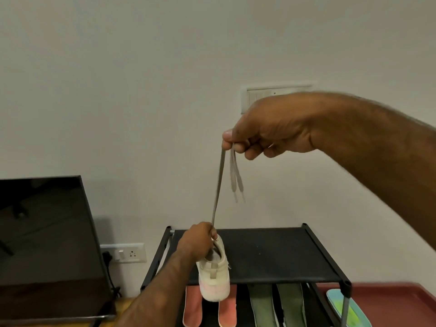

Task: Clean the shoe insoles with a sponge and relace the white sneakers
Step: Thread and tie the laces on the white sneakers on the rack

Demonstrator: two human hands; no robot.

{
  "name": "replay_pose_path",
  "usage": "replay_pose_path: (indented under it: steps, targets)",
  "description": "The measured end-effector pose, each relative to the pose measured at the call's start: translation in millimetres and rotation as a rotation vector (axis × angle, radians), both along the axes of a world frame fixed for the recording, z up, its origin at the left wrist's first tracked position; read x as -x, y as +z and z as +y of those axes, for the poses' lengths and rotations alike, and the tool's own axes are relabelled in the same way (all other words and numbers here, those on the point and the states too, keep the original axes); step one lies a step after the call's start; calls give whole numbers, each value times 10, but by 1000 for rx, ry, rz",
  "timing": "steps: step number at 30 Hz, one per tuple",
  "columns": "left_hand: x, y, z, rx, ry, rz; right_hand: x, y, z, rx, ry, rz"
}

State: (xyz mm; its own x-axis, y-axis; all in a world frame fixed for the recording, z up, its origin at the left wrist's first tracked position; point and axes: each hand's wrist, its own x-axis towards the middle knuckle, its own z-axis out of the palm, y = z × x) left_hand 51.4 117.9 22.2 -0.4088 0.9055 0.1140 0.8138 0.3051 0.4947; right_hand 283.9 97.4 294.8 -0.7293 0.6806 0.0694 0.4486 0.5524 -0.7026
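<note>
While the white sneaker [213, 277] hangs at the front edge of the shoe rack [271, 253], gripped at its collar by the left hand [197, 241], the right hand [264, 131] pinches the lace [218, 185] ends, pulled taut. Lacing seems unfinished and untied. The insoles [262, 305] lie on the lower shelf.

left grip [198, 240] holds white sneaker [213, 279] by its collar above black shelf [271, 253]; right grip [264, 131] pinches lace [218, 185] stretched taut upward, ends dangling. insoles [262, 305] lie under shelf.
</note>
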Motion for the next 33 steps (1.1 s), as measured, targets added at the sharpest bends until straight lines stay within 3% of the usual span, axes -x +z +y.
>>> replay_pose_path:
  steps: [10,20,28,33]
  targets:
    - [184,-18,-25,-96,-142,11,595,-873,416,57,-46,41]
    - [363,-154,49,-112,-175,-132,1071,-1621,701,159,-39,74]
    - [341,-224,-19,-126,-140,-134,1041,-2353,713,115,-69,-99]
    - [205,-163,-142,-162,-164,3,1147,-2731,715,-38,-127,-295]
